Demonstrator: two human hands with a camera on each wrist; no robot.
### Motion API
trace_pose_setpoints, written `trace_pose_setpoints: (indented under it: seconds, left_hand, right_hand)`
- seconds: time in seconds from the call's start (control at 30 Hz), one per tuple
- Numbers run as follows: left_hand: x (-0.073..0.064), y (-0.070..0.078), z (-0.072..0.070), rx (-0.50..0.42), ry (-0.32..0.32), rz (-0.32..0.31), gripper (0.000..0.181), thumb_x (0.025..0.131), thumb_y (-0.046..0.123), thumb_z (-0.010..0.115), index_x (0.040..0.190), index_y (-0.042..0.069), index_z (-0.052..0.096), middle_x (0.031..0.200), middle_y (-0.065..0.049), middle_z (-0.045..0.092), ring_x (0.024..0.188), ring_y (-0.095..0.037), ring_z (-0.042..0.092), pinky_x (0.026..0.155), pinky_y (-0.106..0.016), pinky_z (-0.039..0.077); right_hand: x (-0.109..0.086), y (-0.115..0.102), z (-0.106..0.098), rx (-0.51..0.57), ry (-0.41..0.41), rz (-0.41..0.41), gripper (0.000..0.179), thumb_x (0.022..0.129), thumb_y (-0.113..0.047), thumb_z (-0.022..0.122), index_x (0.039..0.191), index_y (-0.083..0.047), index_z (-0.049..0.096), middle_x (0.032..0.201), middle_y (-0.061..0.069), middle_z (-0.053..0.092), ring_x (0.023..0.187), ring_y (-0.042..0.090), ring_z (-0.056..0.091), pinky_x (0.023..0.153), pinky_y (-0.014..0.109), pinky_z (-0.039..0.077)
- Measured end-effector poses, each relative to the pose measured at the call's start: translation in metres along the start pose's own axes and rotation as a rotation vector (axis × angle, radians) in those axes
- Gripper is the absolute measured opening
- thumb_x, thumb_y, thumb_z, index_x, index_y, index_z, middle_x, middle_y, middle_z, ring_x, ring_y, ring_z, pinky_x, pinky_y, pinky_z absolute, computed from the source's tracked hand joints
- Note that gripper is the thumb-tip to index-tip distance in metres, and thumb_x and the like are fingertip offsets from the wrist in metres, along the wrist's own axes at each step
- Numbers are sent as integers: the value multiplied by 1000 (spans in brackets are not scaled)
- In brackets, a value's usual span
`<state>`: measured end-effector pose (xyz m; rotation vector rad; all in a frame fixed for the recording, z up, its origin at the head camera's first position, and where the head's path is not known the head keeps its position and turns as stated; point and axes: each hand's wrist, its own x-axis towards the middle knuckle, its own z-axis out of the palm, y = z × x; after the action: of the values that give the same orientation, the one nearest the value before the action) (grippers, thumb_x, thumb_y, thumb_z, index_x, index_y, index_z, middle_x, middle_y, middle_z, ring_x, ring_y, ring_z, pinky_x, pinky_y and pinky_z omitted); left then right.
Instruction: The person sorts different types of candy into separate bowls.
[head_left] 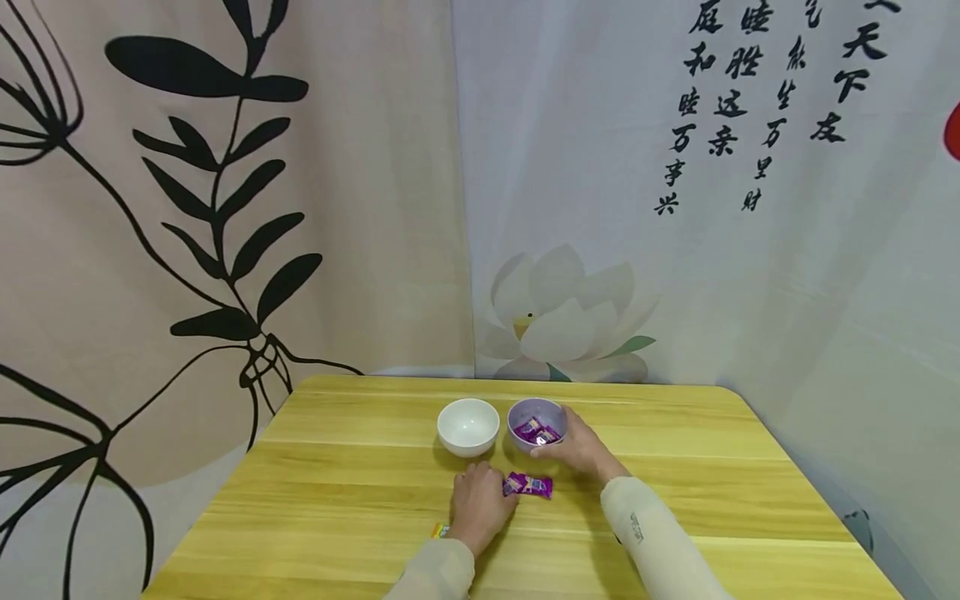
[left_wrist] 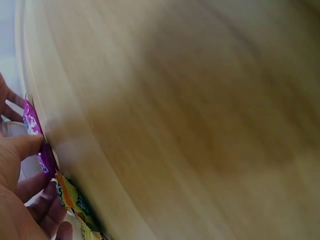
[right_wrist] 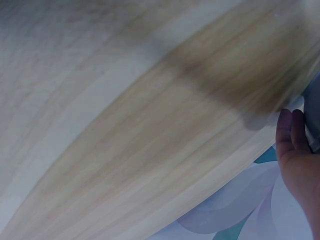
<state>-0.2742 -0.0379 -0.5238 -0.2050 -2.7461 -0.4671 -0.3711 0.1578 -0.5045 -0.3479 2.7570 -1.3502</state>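
My left hand (head_left: 480, 504) is low over the table, its thumb and fingers pinching a purple-wrapped candy (head_left: 534, 486). The left wrist view shows the thumb against that purple wrapper (left_wrist: 33, 120), with a yellow-and-green wrapped candy (left_wrist: 75, 200) beside the fingers. In the head view, only a bit of the yellow wrapper (head_left: 440, 530) shows by the left wrist. A light purple bowl (head_left: 517, 410) stands farther back, with purple-wrapped candies (head_left: 538, 431) inside. My right hand (head_left: 581, 446) holds this bowl by its right side, thumb in front. The right wrist view catches only part of the bowl (right_wrist: 313, 110).
A white bowl (head_left: 468, 427) stands just left of the purple one, its inside showing no contents. Both are near the back of the wooden table (head_left: 360, 467). Printed cloth (head_left: 390, 208) hangs behind the table's far edge.
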Motion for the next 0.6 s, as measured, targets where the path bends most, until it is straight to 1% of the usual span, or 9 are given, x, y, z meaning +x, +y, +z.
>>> trace_pose_setpoints:
  seconds: [0.2, 0.37, 0.47, 0.6]
  left_hand:
    - [1, 1, -1, -32, 3, -8, 27, 73, 30, 84, 79, 8, 71, 76, -1, 54, 76, -21, 52, 70, -40, 43]
    - [3, 2, -5, -70, 49, 7, 23, 73, 29, 84, 82, 10, 72, 73, 0, 55, 72, -21, 53, 67, -39, 44]
    - [4, 4, -9, -83, 61, 19, 22, 74, 29, 83, 83, 12, 73, 72, 2, 60, 70, -20, 56, 65, -38, 45]
    - [7, 8, -18, -113, 70, 31, 19, 77, 29, 81, 83, 13, 75, 71, 3, 64, 68, -18, 59, 64, -37, 46]
  right_hand:
    - [-1, -1, 0, 10, -4, -10, 109, 68, -45, 90, 150, -5, 31, 139, 15, 50, 128, 37, 47, 107, 57, 36]
    - [-2, -2, 0, -2, 1, 2, 112, 68, -45, 90, 152, -3, 28, 141, 17, 49, 129, 39, 47, 107, 58, 36]
    - [-1, -2, 0, -11, -3, 18, 113, 69, -45, 90, 152, -3, 27, 142, 18, 48, 129, 39, 47, 107, 58, 36]
    - [-1, -1, 1, -16, -5, 18, 113, 69, -45, 89, 152, -3, 27, 142, 19, 48, 129, 40, 47, 106, 59, 36]
